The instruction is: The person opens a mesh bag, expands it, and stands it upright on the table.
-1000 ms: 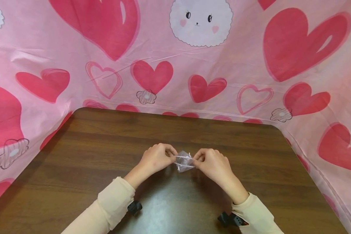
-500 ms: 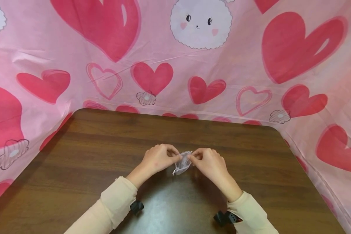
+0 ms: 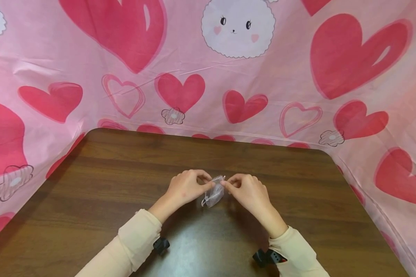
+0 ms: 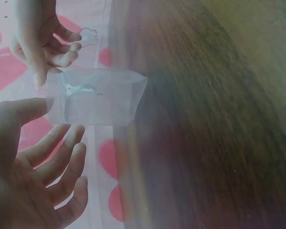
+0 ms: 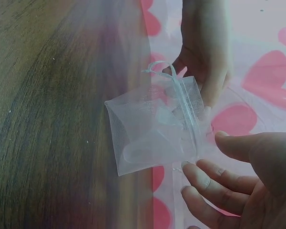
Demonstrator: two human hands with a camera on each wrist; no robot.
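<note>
A small sheer white drawstring bag (image 3: 214, 196) hangs between the two hands, mouth upward, just above the table. My left hand (image 3: 186, 187) pinches one side of its top edge with thumb and fingers. At the opposite side, my right hand (image 3: 250, 190) holds the top edge between thumb and fingertips. In the right wrist view, a thin white cord (image 5: 183, 109) runs along the bag's neck, with a loop sticking out on the left hand's side. Pale curved outlines show through the mesh; whether they are folds or contents I cannot tell.
A dark brown wooden table (image 3: 152, 154) with rounded far corners spreads out below. Behind and at both sides hangs a pink cloth (image 3: 208, 96) printed with hearts. Dark wrist cameras (image 3: 161, 245) sit under the light sleeves (image 3: 124, 246).
The cords were drawn out sideways between the hands a second ago. Since then the hands have come closer together, and the bag has turned to hang lower, its cord loop at the left.
</note>
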